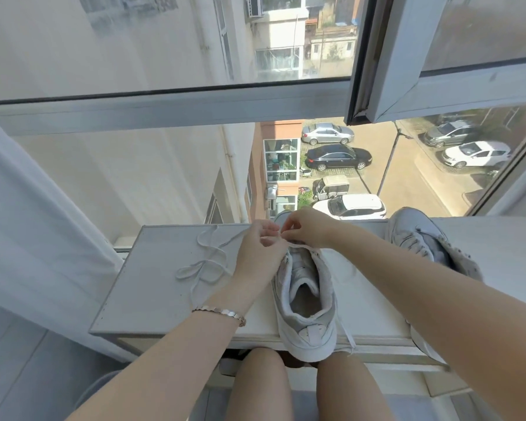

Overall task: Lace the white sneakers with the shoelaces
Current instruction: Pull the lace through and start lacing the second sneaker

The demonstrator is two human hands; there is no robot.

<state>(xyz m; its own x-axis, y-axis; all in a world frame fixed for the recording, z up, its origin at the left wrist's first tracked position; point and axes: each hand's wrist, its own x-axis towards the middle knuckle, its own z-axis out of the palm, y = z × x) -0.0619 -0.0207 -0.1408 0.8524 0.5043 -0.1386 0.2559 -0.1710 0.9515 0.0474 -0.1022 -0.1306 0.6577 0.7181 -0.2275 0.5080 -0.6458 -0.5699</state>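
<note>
A white sneaker (305, 305) stands on the windowsill (362, 299), heel toward me, toe pointing at the window. My left hand (260, 250) and my right hand (307, 227) meet over its front eyelets, and each pinches the white shoelace (302, 247) there. One end of that lace hangs over the sill's edge on the sneaker's right. A loose second shoelace (205, 262) lies in loops on a grey board (140, 293) to the left. The second white sneaker (422, 238) rests at the right, partly hidden by my right forearm.
Directly behind the sill is a window, with an open sash (407, 56) above on the right and a street with parked cars far below. A white curtain (28, 238) hangs at the left. My knees are under the sill's front edge.
</note>
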